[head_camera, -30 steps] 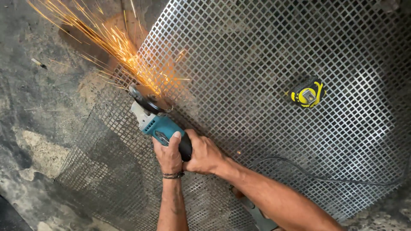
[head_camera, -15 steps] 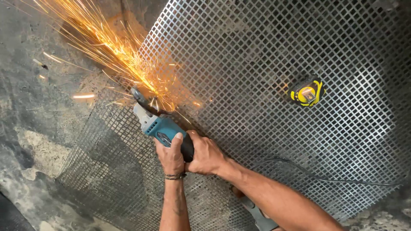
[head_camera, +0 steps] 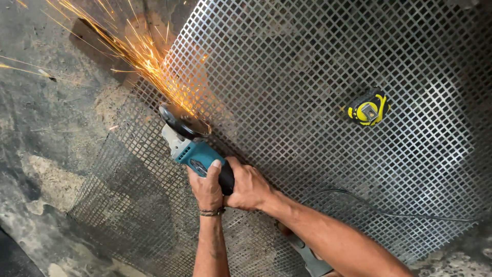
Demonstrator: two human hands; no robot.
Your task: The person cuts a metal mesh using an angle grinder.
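Observation:
Both my hands grip a teal angle grinder (head_camera: 192, 151). My left hand (head_camera: 205, 187) wraps the body from the left; my right hand (head_camera: 248, 187) holds the black rear handle. The grinder's disc (head_camera: 182, 120) cuts into a large perforated metal sheet (head_camera: 318, 66) lying on the floor, and orange sparks (head_camera: 141, 54) fly up and to the left. A darker strip of the sheet (head_camera: 128, 190) lies left of the cut line.
A yellow and black tape measure (head_camera: 366, 109) rests on the sheet to the right. The grinder's black cable (head_camera: 379, 210) runs right across the mesh. Stained concrete floor (head_camera: 46, 128) lies to the left. A grey shoe (head_camera: 312, 259) shows under my right forearm.
The grinder and both hands have moved slightly down along the cut line. The spray of sparks has shifted and stays directed up and left.

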